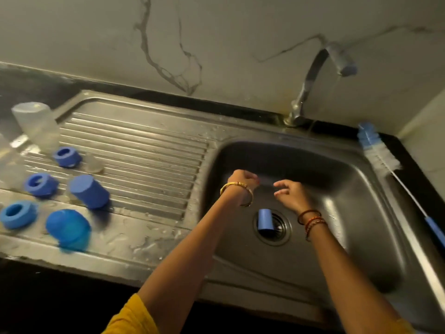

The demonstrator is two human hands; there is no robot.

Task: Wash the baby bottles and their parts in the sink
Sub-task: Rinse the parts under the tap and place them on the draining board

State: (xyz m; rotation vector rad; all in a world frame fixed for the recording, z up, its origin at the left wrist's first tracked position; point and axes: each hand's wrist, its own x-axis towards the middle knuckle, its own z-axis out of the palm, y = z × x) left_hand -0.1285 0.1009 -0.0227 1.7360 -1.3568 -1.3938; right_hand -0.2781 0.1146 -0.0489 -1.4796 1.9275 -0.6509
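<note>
Both my hands hang over the steel sink basin (361, 189). My left hand (242, 180) is curled into a fist, seen from the back; whether it holds anything is hidden. My right hand (290, 194) is beside it, its fingers loosely bent and holding nothing I can see. A faint pale blur lies between the two hands. Below them a blue cap (265, 219) lies on the drain. On the drainboard (144, 150) to the left stand a clear bottle (36, 126) upside down, three blue rings (66, 156), a blue cap (89, 191), a blue dome lid (68, 229) and a clear nipple (92, 162).
The faucet (313, 80) arches over the basin's back right, with a thin trickle under its spout. A blue and white bottle brush (380, 155) lies along the sink's right rim. Another clear bottle (7, 165) shows at the left edge. A marbled wall rises behind.
</note>
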